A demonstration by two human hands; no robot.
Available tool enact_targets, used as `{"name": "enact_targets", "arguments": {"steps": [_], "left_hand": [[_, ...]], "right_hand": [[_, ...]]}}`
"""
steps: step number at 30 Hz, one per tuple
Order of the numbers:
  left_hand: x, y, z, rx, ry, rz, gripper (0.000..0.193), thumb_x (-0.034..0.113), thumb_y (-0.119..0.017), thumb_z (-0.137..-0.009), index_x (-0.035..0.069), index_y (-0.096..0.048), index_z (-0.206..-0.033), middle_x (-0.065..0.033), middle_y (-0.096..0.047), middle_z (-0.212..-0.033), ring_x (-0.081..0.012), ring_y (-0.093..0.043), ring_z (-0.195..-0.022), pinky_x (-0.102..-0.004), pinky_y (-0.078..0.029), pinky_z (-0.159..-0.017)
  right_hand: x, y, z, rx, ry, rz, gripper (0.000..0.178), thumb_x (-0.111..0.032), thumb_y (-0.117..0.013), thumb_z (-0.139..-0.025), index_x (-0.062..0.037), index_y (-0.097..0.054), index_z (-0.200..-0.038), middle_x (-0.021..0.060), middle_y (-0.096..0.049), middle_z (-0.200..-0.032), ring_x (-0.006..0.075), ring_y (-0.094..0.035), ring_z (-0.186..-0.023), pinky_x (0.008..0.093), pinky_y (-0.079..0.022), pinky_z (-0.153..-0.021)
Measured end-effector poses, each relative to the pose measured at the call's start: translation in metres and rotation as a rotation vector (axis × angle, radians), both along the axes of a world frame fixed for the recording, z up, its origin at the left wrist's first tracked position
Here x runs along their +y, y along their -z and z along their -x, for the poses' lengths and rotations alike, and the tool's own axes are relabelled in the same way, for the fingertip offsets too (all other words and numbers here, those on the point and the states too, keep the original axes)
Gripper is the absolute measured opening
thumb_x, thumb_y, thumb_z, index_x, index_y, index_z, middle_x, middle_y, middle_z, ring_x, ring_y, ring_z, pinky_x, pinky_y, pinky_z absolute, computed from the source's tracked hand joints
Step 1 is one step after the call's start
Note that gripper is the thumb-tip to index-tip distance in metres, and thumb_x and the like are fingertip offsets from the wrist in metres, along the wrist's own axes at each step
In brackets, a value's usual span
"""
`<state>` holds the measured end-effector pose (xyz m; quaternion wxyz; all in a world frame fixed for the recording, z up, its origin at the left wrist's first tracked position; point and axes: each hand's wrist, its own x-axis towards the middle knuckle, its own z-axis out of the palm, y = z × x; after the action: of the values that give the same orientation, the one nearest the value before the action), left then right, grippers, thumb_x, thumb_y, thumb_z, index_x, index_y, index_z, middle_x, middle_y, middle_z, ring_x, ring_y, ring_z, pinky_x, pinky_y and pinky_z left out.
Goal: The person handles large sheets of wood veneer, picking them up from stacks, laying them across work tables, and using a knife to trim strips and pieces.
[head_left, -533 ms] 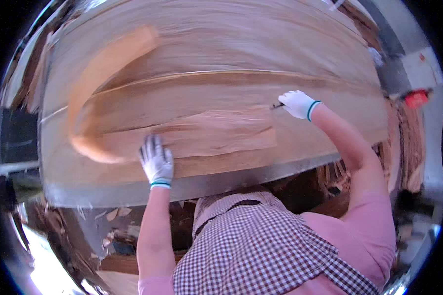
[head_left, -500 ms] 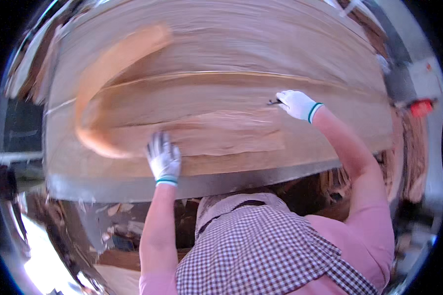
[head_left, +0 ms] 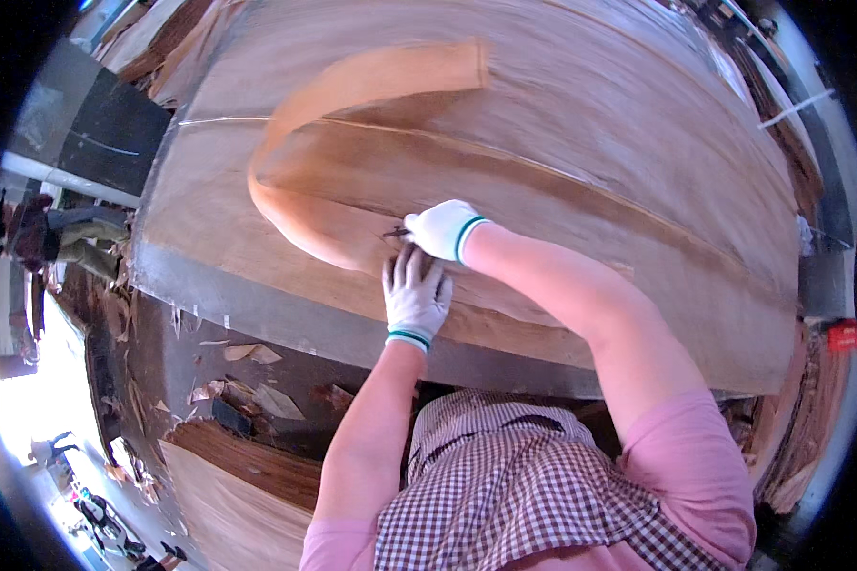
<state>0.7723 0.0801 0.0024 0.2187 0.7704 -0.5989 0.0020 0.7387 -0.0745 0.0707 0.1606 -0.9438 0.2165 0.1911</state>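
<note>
A thin strip of wood veneer [head_left: 314, 233] lies on a broad stack of veneer sheets [head_left: 695, 257]. Its left end curls up and folds back over the sheets in an orange-brown loop. My left hand [head_left: 417, 292], in a white glove with a green-edged cuff, is spread flat on the strip near the stack's front edge. Just beyond its fingertips is my right hand [head_left: 441, 230], gloved alike and closed around a small dark tool [head_left: 395, 232]. The tool's tip points left over the strip; its exact kind is too small to make out.
A long seam [head_left: 476, 147] crosses the stack behind the strip. A grey table edge [head_left: 257, 314] runs along the front. Veneer scraps [head_left: 257, 395] litter the floor below, beside another veneer pile [head_left: 243, 476]. Another person [head_left: 43, 233] stands at far left. A red object [head_left: 843, 335] is at far right.
My right hand has swept left with the dark tool, from the strip's right part to beside my left hand. The view has turned, and the curled end now reaches further right.
</note>
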Motion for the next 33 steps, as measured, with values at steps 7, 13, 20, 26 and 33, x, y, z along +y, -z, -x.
{"name": "enact_targets", "arguments": {"steps": [7, 13, 20, 26, 33], "left_hand": [[-0.002, -0.002, 0.003, -0.098, 0.016, -0.022, 0.047, 0.03, -0.057, -0.083, 0.019, -0.054, -0.129, -0.0125, -0.046, -0.132, -0.0299, -0.039, -0.126, -0.0507, -0.024, -0.109], [-0.002, 0.005, 0.002, -0.182, 0.005, 0.013, 0.044, 0.029, -0.057, -0.083, 0.021, -0.056, -0.127, -0.0108, -0.047, -0.132, -0.0291, -0.04, -0.126, -0.0512, -0.025, -0.108], [-0.005, 0.005, 0.003, -0.231, 0.035, 0.027, 0.044, 0.028, -0.058, -0.083, 0.02, -0.056, -0.127, -0.0094, -0.045, -0.134, -0.028, -0.04, -0.126, -0.0497, -0.024, -0.108], [-0.002, 0.003, 0.006, -0.197, 0.021, 0.002, 0.044, 0.028, -0.058, -0.083, 0.019, -0.057, -0.126, -0.0104, -0.046, -0.132, -0.0283, -0.041, -0.125, -0.0505, -0.025, -0.108], [-0.004, 0.007, 0.008, -0.159, -0.009, -0.076, 0.044, 0.032, -0.056, -0.081, 0.016, -0.055, -0.122, -0.0096, -0.048, -0.129, -0.03, -0.039, -0.127, -0.0545, -0.015, -0.112]], "right_hand": [[-0.005, 0.023, 0.284, -0.107, 0.4, 0.105, 0.025, -0.031, -0.045, -0.094, -0.0071, -0.053, -0.093, 0.0182, -0.065, -0.076, 0.0375, -0.063, -0.07, 0.0492, -0.049, -0.061], [0.051, 0.007, 0.423, 0.024, 0.722, 0.189, 0.021, -0.028, -0.053, -0.09, -0.0074, -0.051, -0.094, 0.0161, -0.065, -0.084, 0.0369, -0.063, -0.076, 0.0469, -0.049, -0.063], [0.0, 0.018, 0.366, -0.503, 0.79, 0.373, 0.021, -0.019, -0.059, -0.085, -0.0071, -0.053, -0.102, 0.0126, -0.057, -0.118, 0.0362, -0.061, -0.087, 0.0457, -0.051, -0.073], [0.018, 0.002, 0.345, -0.732, 0.754, 0.353, 0.02, -0.014, -0.06, -0.083, -0.0059, -0.055, -0.101, 0.017, -0.061, -0.105, 0.0365, -0.062, -0.08, 0.0434, -0.052, -0.066], [0.112, -0.135, 0.304, -0.81, 0.735, -0.142, 0.017, -0.004, -0.064, -0.081, 0.0, -0.06, -0.097, 0.0193, -0.059, -0.069, 0.0278, -0.064, -0.063, 0.0304, -0.048, -0.057]]}}
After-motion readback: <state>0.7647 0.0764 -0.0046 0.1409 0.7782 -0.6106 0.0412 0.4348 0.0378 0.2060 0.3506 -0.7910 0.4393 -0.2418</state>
